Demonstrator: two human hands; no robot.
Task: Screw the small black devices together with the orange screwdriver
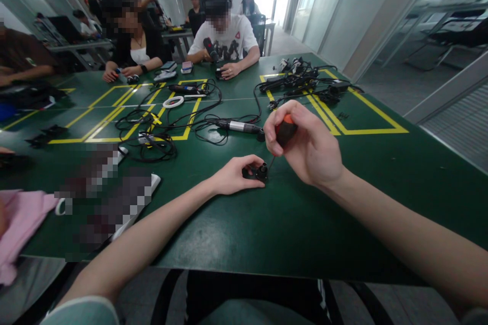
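Pinched between the thumb and fingers of my left hand (238, 175) is a small black plastic part (261, 171) with a short upright stub, low against the green tabletop (213, 233). My right hand (310, 147) is wrapped round the orange and black handle of a screwdriver (285, 131). Its thin shaft slants down and left, the tip close to the right side of the black part. Whether the tip touches it I cannot tell. Just beyond my hands lies a silver and black electric screwdriver (240, 127) with its cord.
Tangled black cables (152, 144) lie left of centre, near a white ring (173, 101). A heap of black adapters and cords (297, 76) sits back right. Two blurred flat devices (122, 208) and pink cloth (26, 223) are at left. Several people sit across the table.
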